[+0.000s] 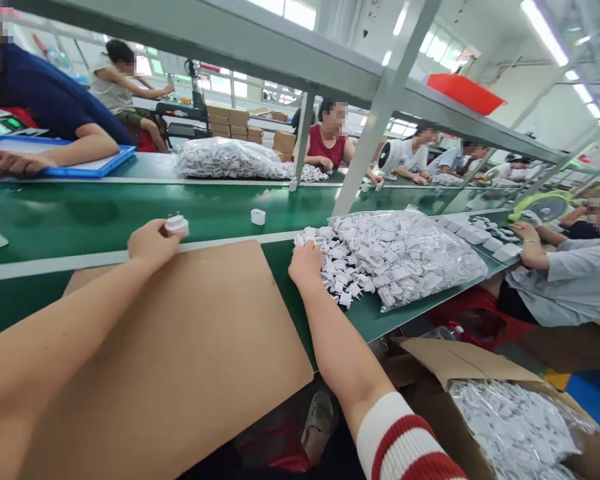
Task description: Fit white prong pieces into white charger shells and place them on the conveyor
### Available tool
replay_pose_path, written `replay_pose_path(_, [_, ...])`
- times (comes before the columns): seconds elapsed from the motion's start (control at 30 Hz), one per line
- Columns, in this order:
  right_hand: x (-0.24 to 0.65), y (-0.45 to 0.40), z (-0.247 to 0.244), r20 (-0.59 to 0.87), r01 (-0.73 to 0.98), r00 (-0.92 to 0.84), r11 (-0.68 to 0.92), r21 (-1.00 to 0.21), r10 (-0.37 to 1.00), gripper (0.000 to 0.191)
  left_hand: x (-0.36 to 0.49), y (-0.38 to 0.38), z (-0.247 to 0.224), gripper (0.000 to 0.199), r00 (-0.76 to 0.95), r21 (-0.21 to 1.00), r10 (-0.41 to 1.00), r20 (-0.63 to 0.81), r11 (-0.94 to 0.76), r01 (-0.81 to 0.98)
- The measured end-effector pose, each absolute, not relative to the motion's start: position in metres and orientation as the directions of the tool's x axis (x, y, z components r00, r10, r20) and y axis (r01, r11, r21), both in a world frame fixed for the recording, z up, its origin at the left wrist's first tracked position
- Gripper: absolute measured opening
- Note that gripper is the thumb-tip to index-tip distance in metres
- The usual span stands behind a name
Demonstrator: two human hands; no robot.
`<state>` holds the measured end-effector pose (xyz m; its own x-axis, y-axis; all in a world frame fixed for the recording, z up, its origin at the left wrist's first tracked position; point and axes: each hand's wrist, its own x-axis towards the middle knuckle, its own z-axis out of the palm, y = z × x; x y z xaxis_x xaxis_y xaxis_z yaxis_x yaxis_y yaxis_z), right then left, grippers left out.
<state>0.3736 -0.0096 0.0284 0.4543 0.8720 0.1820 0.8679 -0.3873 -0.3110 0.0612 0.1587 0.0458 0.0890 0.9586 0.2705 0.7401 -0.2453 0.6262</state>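
My left hand (pixel 153 240) is closed around a white plastic plug housing (pixel 177 225), with small prongs showing on its top. It holds the housing over the near edge of the green belt (pixel 220 207). At the left end of a loose pile of white plastic plug parts (pixel 347 270), my right hand (pixel 307 261) has its fingers curled down among the pieces. What those fingers grip, if anything, is hidden. A single white housing (pixel 258 217) stands on the belt between my hands. Below my left arm lies a brown cardboard sheet (pixel 220 307).
A clear bag of white parts (pixel 410 253) lies right of the pile. An open carton (pixel 430 400) with more parts stands low at right. A slanted metal post (pixel 367 147) rises beyond the pile. Co-workers sit along both sides; a blue tray (pixel 120 160) is across the belt.
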Motion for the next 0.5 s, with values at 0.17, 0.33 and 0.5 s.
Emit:
replay_pose_path(0.17, [0.376, -0.005, 0.036, 0.152, 0.842, 0.464, -0.381, -0.382, 0.873, 0.030, 0.047, 0.206, 0.035, 0.074, 0.012, 0.560, 0.984, 0.175, -0.110, 0.821])
replay_pose_path(0.33, [0.376, -0.004, 0.035, 0.282, 0.845, 0.406, -0.239, -0.479, 0.869, 0.040, 0.059, 0.186, 0.036, 0.114, -0.114, 0.614, 0.963, 0.243, -0.062, 0.787])
replay_pose_path(0.5, [0.356, 0.000, 0.034, 0.396, 0.807, 0.250, 0.036, -0.589, 0.884, 0.040, 0.076, 0.132, 0.070, 0.120, -0.012, 0.627, 0.962, 0.273, -0.168, 0.760])
